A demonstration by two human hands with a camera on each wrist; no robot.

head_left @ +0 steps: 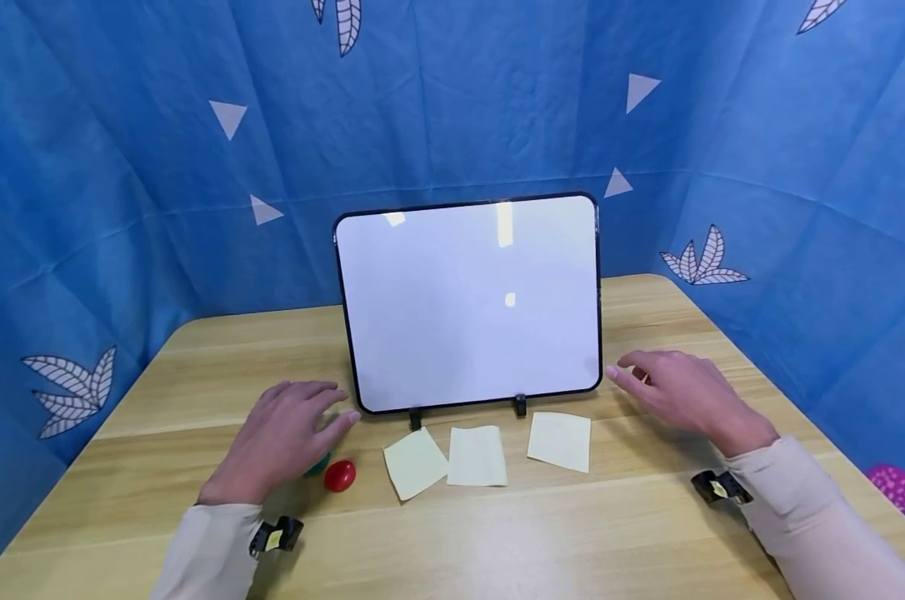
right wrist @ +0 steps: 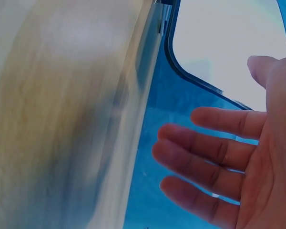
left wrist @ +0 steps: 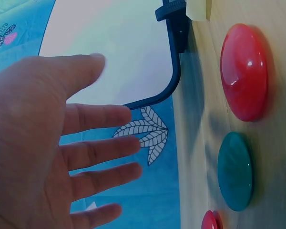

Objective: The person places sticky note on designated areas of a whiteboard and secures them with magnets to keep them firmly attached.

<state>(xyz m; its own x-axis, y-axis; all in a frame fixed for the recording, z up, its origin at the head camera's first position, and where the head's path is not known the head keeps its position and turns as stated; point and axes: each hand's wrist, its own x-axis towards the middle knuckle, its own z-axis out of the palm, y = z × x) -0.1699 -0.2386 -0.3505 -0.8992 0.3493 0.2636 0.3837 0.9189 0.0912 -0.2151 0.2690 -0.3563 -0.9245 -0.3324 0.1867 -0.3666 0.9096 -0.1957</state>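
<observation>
A black-framed whiteboard (head_left: 452, 325) stands upright on small black feet (head_left: 521, 406), its surface blank apart from light reflections. Beside its lower left corner is my left hand (head_left: 283, 437), fingers loosely spread and holding nothing. Under that hand lie a red round magnet-like disc (left wrist: 244, 71), a green one (left wrist: 235, 171) and a smaller part of another red one (left wrist: 209, 220) at the left wrist view's bottom edge. My right hand (head_left: 681, 392) hovers off the board's lower right corner, fingers relaxed and slightly bent, with nothing in it.
Three pale yellow sticky notes lie on the wooden table (head_left: 542, 542) in front of the board: a tilted left note (head_left: 417, 464), a middle note (head_left: 477, 457) and a right note (head_left: 561, 442). A blue patterned curtain (head_left: 452, 100) encloses the back and sides.
</observation>
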